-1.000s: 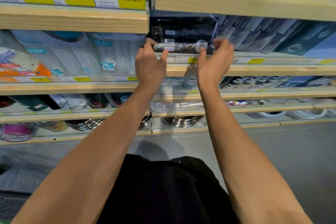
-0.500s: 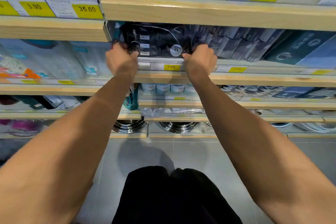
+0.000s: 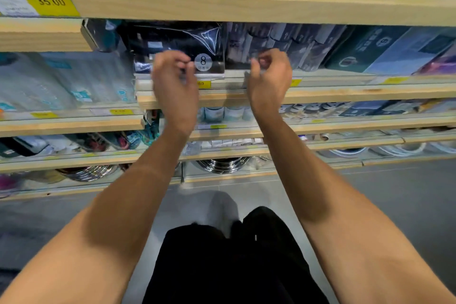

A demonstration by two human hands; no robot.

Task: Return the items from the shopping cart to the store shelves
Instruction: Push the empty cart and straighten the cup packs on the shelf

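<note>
Showing two bare hands raised in front of a store shelf point(image 3: 345, 92), with a dark plastic-wrapped package point(image 3: 172, 43) standing on it just above and behind the fingertips. The package sits in the upper centre of the frame, its front face turned toward the camera and marked by a round white label reading 8 point(image 3: 202, 61); its long axis runs left to right along the shelf edge. It appears already placed among the stock, with a row of similar dark packs point(image 3: 276, 44) just to its right.

The left hand point(image 3: 174, 81) lies directly in front of the package's lower edge, overlapping it in the picture, and is the nearer of the two. Its fingers are loosely curled, thumb and forefinger close together, and no object is seen between them; whether a fingertip touches the wrapper cannot be told because of motion blur. The right hand point(image 3: 269, 79) is at centre right, in front of the neighbouring packs rather than the package, fingers likewise loosely curled and holding nothing.

Both forearms rise from the lower corners of the frame and converge toward the shelf, wrists slightly bent, palms facing the goods. A yellow price tag point(image 3: 204, 84) shows on the shelf rail between the hands.

Judged from this arrangement, the package is shelved, and the next move would probably be drawing both hands down and away from it.
</note>
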